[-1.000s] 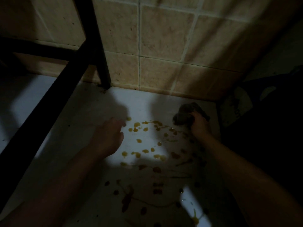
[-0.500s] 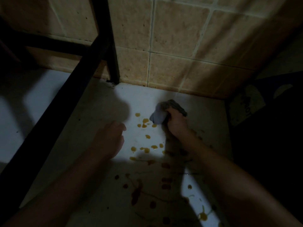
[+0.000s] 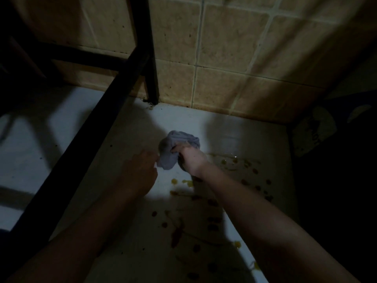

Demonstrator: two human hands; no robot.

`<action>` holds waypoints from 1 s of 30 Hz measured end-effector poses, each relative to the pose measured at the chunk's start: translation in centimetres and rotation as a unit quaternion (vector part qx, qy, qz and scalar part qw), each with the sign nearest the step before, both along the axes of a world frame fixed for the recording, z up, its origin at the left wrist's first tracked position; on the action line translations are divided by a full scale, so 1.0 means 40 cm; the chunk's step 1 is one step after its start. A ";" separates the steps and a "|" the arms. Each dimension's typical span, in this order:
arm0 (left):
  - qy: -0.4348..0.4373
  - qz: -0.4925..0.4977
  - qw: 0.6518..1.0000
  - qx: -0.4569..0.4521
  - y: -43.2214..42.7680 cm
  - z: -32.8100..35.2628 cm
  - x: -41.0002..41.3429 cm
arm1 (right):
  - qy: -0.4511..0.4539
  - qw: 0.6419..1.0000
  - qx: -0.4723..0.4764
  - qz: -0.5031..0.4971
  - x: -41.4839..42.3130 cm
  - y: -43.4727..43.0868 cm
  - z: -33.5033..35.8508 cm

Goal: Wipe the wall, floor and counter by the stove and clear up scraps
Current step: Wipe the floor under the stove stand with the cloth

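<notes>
My right hand (image 3: 190,159) grips a crumpled grey cloth (image 3: 173,148) and presses it on the white floor (image 3: 126,139) near the tan tiled wall (image 3: 224,58). My left hand (image 3: 140,172) hovers just left of the cloth, fingers loosely bent, its fingertips at the cloth's edge. Yellow-orange spills (image 3: 183,182) and darker drops (image 3: 213,219) dot the floor to the right of and below my right hand. A smeared wet streak (image 3: 226,158) runs right of the cloth.
A black metal frame leg (image 3: 151,58) stands at the wall, and its lower rail (image 3: 81,156) slants across the left. A dark object with a pale patch (image 3: 318,131) sits at the right. The scene is dim.
My right hand has dragged the cloth leftward across the spills, wiping away the upper drops. My left hand stayed near the same spot, now next to the cloth.
</notes>
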State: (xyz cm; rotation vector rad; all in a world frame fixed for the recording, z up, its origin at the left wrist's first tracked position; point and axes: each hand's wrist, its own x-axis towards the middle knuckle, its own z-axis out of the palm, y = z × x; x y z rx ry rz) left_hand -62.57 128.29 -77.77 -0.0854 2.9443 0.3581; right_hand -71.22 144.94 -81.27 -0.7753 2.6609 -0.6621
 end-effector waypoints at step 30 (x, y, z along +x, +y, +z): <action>-0.058 -0.098 0.993 -0.034 0.034 0.032 0.089 | -0.018 0.942 -0.068 -0.329 0.215 0.409 -0.023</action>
